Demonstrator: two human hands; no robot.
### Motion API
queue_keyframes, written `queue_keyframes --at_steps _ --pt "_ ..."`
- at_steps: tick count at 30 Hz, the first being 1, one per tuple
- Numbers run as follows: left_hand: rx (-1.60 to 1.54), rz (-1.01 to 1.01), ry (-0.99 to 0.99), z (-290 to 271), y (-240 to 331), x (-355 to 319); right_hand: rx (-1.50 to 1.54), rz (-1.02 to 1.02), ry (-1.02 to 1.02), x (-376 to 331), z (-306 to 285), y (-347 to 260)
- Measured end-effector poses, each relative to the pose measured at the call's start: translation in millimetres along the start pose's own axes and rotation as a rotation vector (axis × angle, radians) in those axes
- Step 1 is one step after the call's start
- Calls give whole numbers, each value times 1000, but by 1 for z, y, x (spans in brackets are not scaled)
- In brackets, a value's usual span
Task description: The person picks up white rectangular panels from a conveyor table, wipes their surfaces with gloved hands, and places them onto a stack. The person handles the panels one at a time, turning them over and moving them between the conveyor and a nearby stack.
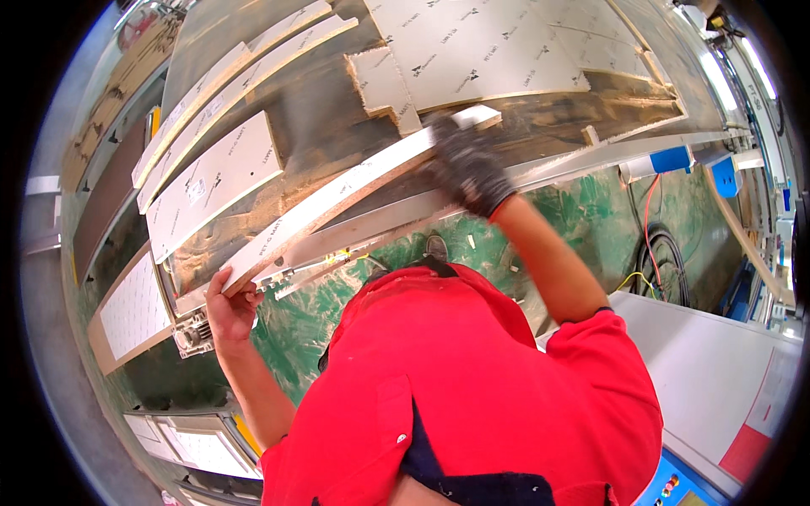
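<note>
A long, narrow strip of white-faced board [337,190] with a brown cut edge slants along the near edge of a dusty worktable. Its lower left end is pinched by my bare left hand [233,305], with fingers at the tip of the strip. My right hand [469,164], in a dark grey glove, is at the strip near its upper right end. Motion smears its fingers, so whether they grip the strip or only lie against it does not show. A wider white panel [221,181] lies left of the strip on the table.
Two more long strips [232,88] lie at the far left. A large printed sheet [489,51] with cut-out edges covers the table's far side. Sawdust coats the tabletop [325,126]. A coiled black hose [662,266] lies on the green floor at right, near a white-topped cabinet [692,363].
</note>
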State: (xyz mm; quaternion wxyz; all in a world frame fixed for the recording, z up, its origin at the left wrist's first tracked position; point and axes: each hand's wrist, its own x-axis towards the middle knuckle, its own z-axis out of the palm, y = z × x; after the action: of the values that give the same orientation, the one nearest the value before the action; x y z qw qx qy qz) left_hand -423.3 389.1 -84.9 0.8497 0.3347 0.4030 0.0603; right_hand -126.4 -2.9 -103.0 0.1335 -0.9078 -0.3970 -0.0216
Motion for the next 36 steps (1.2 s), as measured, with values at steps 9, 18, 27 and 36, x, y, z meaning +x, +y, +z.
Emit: queue_keyframes --at_steps 9,18,27,36 --pt "198 183 -14 8 0 -9 -97 70 -11 20 11 25" --pt "353 382 -132 20 -2 -26 379 -358 214 23 21 -235" --pt "383 342 -251 1 6 -34 43 -318 104 35 24 -173" --pt "266 426 -338 -2 2 -39 416 -507 191 43 25 -332"
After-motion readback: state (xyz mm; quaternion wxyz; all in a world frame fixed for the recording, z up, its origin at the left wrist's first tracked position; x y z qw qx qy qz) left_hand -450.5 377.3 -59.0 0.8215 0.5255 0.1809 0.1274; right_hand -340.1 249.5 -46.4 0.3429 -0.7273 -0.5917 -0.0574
